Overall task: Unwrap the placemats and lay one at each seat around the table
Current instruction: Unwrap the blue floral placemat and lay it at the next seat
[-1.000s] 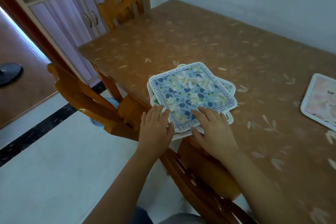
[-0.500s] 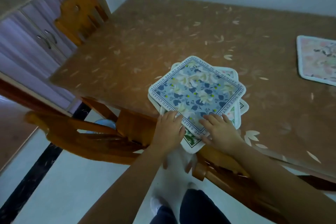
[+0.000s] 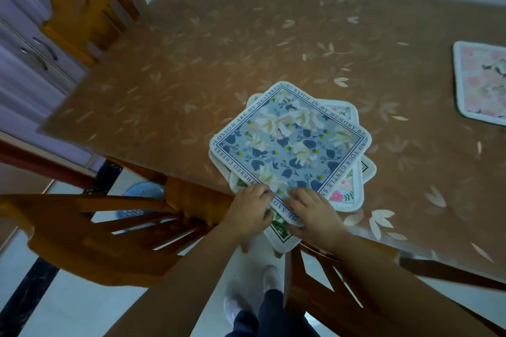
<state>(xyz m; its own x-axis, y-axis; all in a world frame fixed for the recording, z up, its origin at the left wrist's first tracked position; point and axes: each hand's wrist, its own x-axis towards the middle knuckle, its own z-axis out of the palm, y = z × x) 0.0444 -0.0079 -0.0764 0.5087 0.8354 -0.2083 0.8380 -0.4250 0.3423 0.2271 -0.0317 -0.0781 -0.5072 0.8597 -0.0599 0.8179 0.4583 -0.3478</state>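
Pinching the near corner of the blue placemat (image 3: 290, 142), left hand (image 3: 252, 210) and right hand (image 3: 312, 213) are probably peeling it off the fanned stack (image 3: 346, 195).

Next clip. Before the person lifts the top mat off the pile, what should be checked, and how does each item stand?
1. Wrap off the blue mat: ok, none visible.
2. Left hand and right hand on its near corner: ok.
3. Grip takes only the blue mat: cannot tell, the fingers cover the corner.
4. Pile fully on the table: not ok, a lower mat overhangs the near edge.
5. Pink mat laid flat at the right: ok.
6. Table bare before the far chair: ok.
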